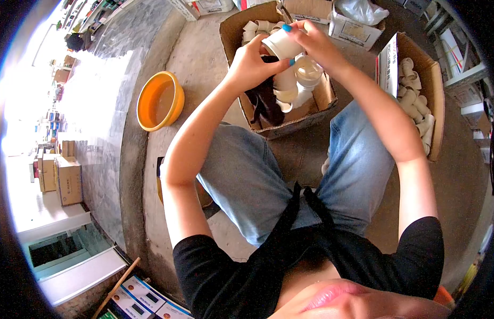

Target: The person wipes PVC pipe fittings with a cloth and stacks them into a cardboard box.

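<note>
Out in front of me, above an open cardboard box [303, 121], both hands are closed on one white plastic pipe fitting [282, 44]. My left hand [251, 65] grips its near left side, thumb laid along the lower edge. From the right, my right hand [317, 47] has its fingers over the top end. A dark brown cloth [265, 98] hangs just under my left hand; whether that hand also holds it is unclear. Directly below, more white fittings [285, 87] lie in the box, among them a rounded, shiny one [308, 71].
At right stands a second cardboard box [437, 106] full of cream pipe fittings [412, 101]. An orange basin [178, 101] sits on the floor to the left. Behind is a white carton [353, 33] topped by a plastic bag [364, 9]. Shelving [465, 74] lines the right side.
</note>
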Demonstrator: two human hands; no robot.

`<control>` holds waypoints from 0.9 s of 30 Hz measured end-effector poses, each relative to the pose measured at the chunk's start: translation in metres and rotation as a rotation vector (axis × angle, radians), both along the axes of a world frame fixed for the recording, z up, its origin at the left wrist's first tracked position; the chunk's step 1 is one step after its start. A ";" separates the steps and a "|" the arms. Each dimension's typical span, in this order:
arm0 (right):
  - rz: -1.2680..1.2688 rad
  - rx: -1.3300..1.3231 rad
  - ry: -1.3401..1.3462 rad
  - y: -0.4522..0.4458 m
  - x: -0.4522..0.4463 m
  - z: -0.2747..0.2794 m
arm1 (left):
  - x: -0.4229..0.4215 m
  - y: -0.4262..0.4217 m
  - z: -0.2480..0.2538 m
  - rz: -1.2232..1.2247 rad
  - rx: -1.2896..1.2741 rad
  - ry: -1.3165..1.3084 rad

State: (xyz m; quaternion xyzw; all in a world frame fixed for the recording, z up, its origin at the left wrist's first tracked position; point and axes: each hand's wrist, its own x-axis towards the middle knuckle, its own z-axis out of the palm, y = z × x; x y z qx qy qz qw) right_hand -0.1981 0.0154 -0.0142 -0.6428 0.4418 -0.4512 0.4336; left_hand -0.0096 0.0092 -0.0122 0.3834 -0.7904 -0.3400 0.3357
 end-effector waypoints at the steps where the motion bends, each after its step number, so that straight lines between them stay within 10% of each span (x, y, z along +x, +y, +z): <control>1: 0.033 0.057 0.006 0.000 -0.002 0.001 | 0.000 -0.003 -0.004 0.014 0.024 0.030; 10: 0.402 -0.461 0.431 -0.019 -0.041 -0.004 | 0.013 -0.001 0.022 0.011 0.411 0.488; 27: 0.332 0.320 -0.421 0.008 -0.020 0.018 | 0.023 -0.009 0.012 0.011 0.420 0.470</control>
